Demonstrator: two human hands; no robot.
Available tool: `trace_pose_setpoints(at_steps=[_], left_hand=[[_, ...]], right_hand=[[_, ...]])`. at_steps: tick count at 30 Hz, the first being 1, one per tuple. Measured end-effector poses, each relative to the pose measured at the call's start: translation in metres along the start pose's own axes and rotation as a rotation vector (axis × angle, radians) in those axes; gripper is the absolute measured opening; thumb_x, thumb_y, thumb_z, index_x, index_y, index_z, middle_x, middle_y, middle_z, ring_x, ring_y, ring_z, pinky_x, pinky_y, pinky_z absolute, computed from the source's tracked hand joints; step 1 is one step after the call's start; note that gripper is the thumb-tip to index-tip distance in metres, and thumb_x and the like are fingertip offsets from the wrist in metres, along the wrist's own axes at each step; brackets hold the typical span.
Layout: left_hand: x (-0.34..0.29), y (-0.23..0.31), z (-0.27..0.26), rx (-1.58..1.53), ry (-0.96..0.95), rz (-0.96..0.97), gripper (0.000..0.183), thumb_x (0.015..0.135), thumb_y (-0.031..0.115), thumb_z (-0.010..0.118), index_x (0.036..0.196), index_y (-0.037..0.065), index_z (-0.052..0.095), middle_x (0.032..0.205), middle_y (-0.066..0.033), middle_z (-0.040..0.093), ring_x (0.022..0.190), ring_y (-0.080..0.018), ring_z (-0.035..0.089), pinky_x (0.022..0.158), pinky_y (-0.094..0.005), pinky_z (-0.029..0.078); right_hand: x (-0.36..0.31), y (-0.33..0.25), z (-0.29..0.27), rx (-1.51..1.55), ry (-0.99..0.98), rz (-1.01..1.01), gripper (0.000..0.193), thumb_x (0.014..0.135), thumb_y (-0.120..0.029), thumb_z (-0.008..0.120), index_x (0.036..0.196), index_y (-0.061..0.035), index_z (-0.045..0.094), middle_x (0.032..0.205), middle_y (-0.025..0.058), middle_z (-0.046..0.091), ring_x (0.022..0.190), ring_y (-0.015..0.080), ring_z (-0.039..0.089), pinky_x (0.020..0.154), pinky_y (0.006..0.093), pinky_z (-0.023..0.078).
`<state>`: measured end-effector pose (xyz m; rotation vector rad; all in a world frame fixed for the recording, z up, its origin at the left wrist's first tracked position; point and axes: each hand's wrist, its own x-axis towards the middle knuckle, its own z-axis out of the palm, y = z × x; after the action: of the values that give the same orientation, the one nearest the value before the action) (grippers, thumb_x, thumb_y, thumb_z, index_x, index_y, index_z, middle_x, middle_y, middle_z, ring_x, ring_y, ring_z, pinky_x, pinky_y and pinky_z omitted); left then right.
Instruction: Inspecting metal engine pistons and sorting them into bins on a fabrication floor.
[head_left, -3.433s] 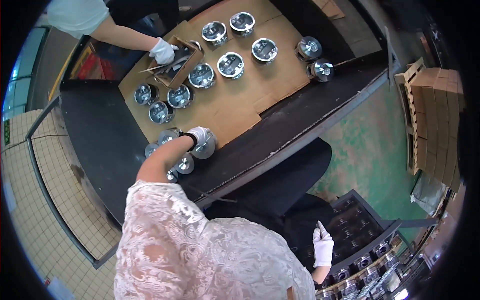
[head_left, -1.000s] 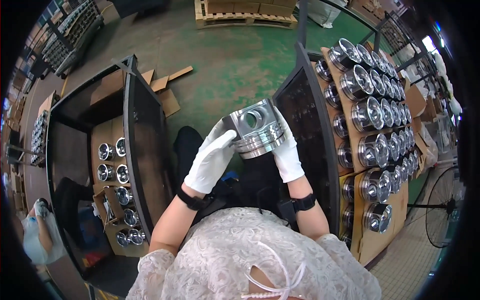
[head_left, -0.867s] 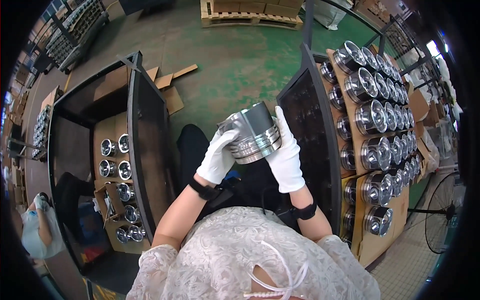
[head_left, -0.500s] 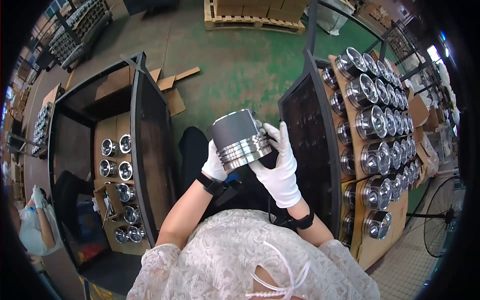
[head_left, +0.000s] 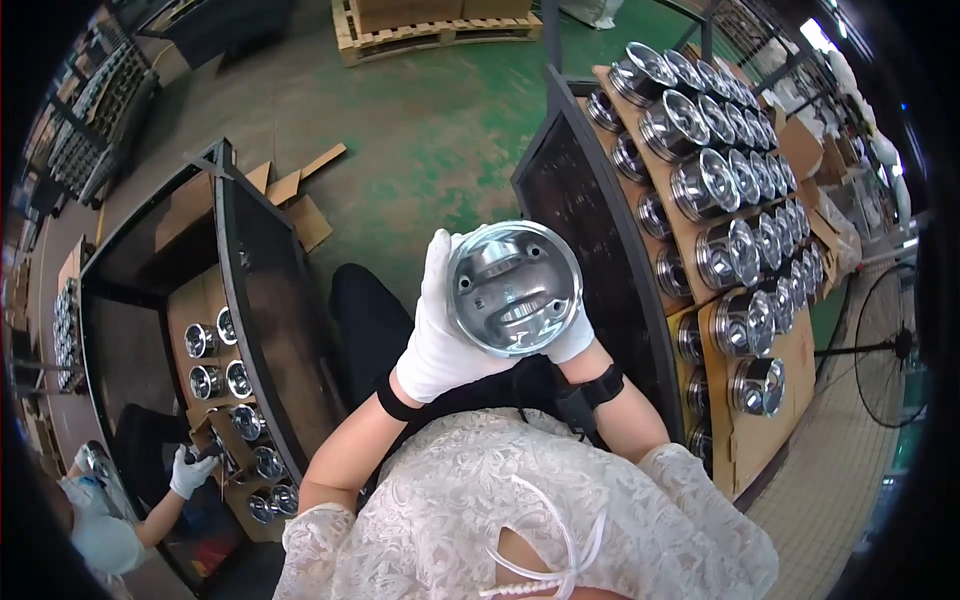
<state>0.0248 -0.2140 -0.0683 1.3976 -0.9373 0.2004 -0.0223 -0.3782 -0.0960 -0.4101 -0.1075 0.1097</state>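
Note:
A shiny metal piston (head_left: pixel 515 288) is held in front of my chest, its round crown with two curved recesses turned up toward me. Wrapped along its left side is my left hand (head_left: pixel 428 345), in a white glove with the thumb up near the rim. My right hand (head_left: pixel 574 340), also white-gloved, holds the piston from the lower right. Most of the right fingers are hidden behind the piston. Dark bands circle both wrists.
On my right, a dark metal cart (head_left: pixel 600 210) carries rows of pistons (head_left: pixel 705 185) on cardboard sheets. Another framed cart (head_left: pixel 235 270) on my left holds several pistons. A co-worker's gloved hand (head_left: pixel 190 472) reaches beside it. A fan (head_left: pixel 895 345) stands far right; cardboard scraps (head_left: pixel 308 222) lie ahead.
The piston has turned from showing its dark skirt and ring grooves to showing its crown. Both hands have shifted their hold around it. A co-worker's hand has come to the left cart.

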Motion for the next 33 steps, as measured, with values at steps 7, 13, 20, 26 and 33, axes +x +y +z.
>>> trace_pose_setpoints(at_steps=[7, 13, 20, 26, 33], left_hand=[[0.014, 0.016, 0.016, 0.091, 0.038, -0.112, 0.113, 0.061, 0.006, 0.084, 0.149, -0.006, 0.014, 0.115, -0.0196, 0.063, 0.103, -0.0292, 0.066, 0.09, -0.0354, 0.052], [0.005, 0.023, 0.033, 0.175, -0.157, -0.396, 0.112, 0.062, 0.019, 0.089, 0.149, -0.003, 0.023, 0.122, -0.0214, 0.06, 0.108, -0.0319, 0.064, 0.093, -0.039, 0.05], [0.022, 0.058, 0.037, -0.119, -0.397, -0.534, 0.107, 0.07, 0.01, 0.081, 0.153, 0.003, 0.014, 0.14, -0.0213, 0.046, 0.13, -0.0284, 0.047, 0.106, -0.0389, 0.04], [0.051, 0.063, -0.029, 0.123, -0.087, -0.603, 0.054, 0.098, 0.007, 0.052, 0.148, 0.004, 0.034, 0.143, -0.0161, 0.047, 0.129, -0.0248, 0.048, 0.105, -0.0341, 0.039], [0.049, 0.111, -0.117, 0.521, 0.294, -0.709, 0.042, 0.093, 0.031, 0.061, 0.12, 0.0, 0.065, 0.129, -0.0205, 0.057, 0.115, -0.0315, 0.056, 0.099, -0.0403, 0.043]], right_hand=[[-0.024, -0.046, 0.039, -1.409, 0.392, -0.583, 0.05, 0.094, -0.028, 0.059, 0.137, -0.0028, 0.051, 0.132, 0.0149, 0.058, 0.121, 0.0262, 0.057, 0.102, 0.0324, 0.044], [-0.044, -0.034, 0.097, -2.16, -0.031, -0.457, 0.018, 0.089, -0.023, 0.059, 0.09, -0.0066, 0.067, 0.087, 0.0146, 0.066, 0.083, 0.032, 0.065, 0.077, 0.0438, 0.052], [-0.124, -0.076, 0.097, -1.76, 0.416, -0.122, 0.029, 0.095, -0.028, 0.057, 0.11, -0.0061, 0.068, 0.099, 0.0171, 0.07, 0.085, 0.0281, 0.071, 0.079, 0.0375, 0.054], [-0.231, -0.196, 0.178, -1.831, 1.221, -0.583, 0.037, 0.095, -0.029, 0.061, 0.115, 0.0018, 0.068, 0.098, 0.0089, 0.071, 0.083, 0.0119, 0.065, 0.073, 0.027, 0.052], [-0.338, -0.348, 0.1, -2.141, 1.83, -0.173, 0.052, 0.091, -0.05, 0.049, 0.102, -0.0033, 0.068, 0.093, 0.0209, 0.069, 0.089, 0.0375, 0.066, 0.08, 0.0453, 0.049]])
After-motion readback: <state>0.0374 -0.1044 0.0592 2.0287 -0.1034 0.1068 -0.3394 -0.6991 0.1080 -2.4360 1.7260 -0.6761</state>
